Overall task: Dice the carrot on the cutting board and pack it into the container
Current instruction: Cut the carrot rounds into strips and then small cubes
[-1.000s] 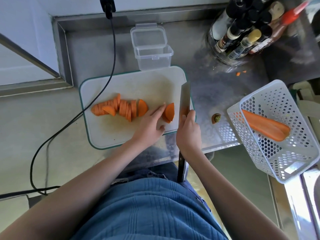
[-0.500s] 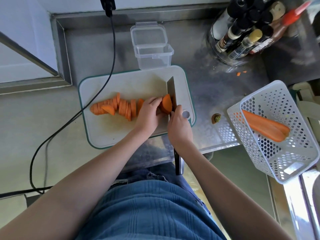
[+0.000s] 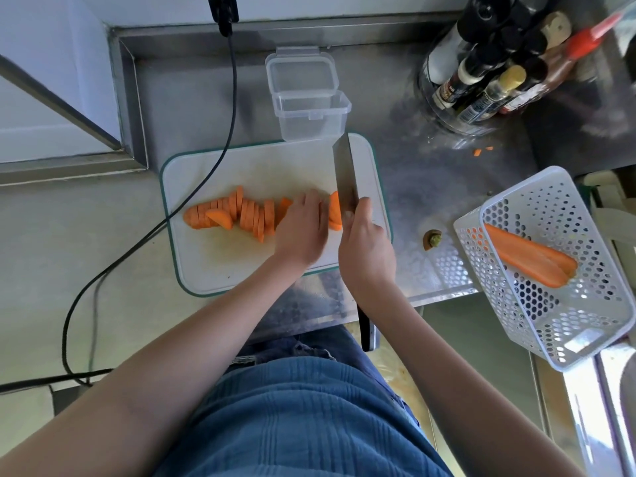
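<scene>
Since half a second ago, the knife has come to bear on the last carrot piece, at 3 o'clock on the cutting board. The left hand steadies that piece, fingers pressed together and curled; the right hand grips the handle. Cut slices lie in a row toward 9 o'clock. The empty container waits at 12 o'clock on the desk. Keep the blade vertical, fingertips tucked back from the edge — then cut the slices crosswise into dice.
</scene>
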